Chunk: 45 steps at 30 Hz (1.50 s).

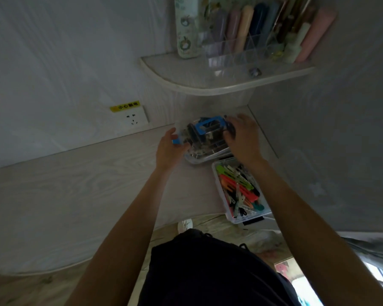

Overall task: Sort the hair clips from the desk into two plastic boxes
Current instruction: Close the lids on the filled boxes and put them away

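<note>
A clear plastic box (205, 156) with a blue handle and blue side latches stands at the far right corner of the desk, with dark hair clips inside. My left hand (169, 149) grips its left end at a blue latch. My right hand (241, 134) holds its right end. A second clear box (221, 199), without a lid, lies nearer on the desk's right edge. It is full of several colourful hair clips (239, 188), green, orange, white and black.
A white wall socket (134, 119) with a yellow label sits left of the boxes. Above is a corner shelf (186, 85) with a clear organiser (241, 47) of pens and tubes. The pale wood desk (75, 195) stretches to the left.
</note>
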### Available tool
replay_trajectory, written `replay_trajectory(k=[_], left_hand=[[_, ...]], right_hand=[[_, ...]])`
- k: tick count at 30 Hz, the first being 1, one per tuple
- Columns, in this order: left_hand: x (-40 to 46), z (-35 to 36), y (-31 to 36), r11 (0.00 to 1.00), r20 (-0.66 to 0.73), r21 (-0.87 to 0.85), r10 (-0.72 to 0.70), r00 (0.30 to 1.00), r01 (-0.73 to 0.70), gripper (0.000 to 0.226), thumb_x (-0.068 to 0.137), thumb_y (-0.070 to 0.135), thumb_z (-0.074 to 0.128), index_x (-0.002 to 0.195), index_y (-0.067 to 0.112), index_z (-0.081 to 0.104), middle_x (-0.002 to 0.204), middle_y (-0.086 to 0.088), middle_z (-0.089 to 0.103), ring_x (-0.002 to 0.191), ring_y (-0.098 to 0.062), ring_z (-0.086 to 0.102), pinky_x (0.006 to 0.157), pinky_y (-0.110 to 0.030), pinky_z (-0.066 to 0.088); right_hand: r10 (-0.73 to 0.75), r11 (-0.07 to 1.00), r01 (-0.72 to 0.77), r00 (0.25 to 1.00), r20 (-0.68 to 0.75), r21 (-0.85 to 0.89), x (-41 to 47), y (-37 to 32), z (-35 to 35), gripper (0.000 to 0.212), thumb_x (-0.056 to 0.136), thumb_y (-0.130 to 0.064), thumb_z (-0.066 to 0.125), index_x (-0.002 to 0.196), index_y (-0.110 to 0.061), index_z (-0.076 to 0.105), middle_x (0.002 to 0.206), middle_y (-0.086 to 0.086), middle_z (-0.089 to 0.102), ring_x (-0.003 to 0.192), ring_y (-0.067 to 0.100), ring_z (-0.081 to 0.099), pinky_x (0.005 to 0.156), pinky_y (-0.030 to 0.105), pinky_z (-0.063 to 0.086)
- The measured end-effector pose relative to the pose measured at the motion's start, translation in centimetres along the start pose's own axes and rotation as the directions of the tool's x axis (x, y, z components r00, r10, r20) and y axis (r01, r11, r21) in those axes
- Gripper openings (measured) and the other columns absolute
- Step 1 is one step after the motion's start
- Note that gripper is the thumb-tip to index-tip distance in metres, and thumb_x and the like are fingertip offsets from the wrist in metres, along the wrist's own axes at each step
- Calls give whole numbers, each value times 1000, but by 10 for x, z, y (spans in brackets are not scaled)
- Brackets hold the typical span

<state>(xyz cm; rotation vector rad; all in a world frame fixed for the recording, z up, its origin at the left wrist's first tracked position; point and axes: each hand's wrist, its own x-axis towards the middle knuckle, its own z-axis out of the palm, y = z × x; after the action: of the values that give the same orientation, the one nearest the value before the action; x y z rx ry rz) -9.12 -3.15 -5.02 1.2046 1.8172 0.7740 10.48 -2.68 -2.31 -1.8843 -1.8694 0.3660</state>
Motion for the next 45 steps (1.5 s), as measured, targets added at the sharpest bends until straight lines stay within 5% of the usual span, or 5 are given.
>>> replay_trajectory(k=[17, 25, 29, 35, 45], left_hand=[[-6, -2, -10, 977, -62, 149, 162, 985, -151, 60, 79, 34, 68, 133, 20, 45, 135, -5, 49, 124, -25, 41, 104, -39, 35], [-8, 5, -19, 978, 47, -207, -21, 999, 30, 63, 79, 29, 71, 133, 25, 39, 132, -10, 52, 118, -24, 52, 95, -38, 46], [-4, 5, -16, 934, 40, -319, -157, 987, 162, 85, 72, 24, 77, 140, 24, 25, 118, -15, 63, 101, -25, 64, 92, -45, 52], [-16, 7, -6, 1000, -78, 15, 15, 997, -14, 38, 81, 27, 66, 117, 16, 63, 103, 0, 70, 84, -9, 64, 64, -12, 46], [-24, 18, -4, 944, -80, 297, 174, 982, -143, 51, 82, 44, 61, 121, 13, 51, 114, -11, 50, 95, -23, 57, 71, -25, 40]], right_hand=[[61, 997, -58, 997, 57, -43, 14, 47, 2, 35, 92, -23, 43, 117, -5, 61, 108, 24, 63, 90, 38, 61, 76, 38, 50], [173, 972, -187, 979, 105, 143, 17, 48, -9, 26, 88, -22, 61, 107, -4, 61, 110, 20, 63, 97, 33, 60, 74, 33, 47], [368, 792, -464, 882, 295, 397, 27, 48, -7, 23, 87, -18, 62, 103, -13, 46, 123, 20, 55, 96, 28, 55, 64, 26, 43], [462, 752, -538, 842, 277, 381, 31, 46, -4, 54, 83, -18, 66, 130, -6, 41, 131, 18, 50, 112, 27, 54, 82, 26, 45], [315, 934, -318, 948, 46, 163, 17, 42, 14, 30, 91, -19, 55, 117, -4, 56, 114, 18, 63, 99, 32, 61, 86, 45, 51]])
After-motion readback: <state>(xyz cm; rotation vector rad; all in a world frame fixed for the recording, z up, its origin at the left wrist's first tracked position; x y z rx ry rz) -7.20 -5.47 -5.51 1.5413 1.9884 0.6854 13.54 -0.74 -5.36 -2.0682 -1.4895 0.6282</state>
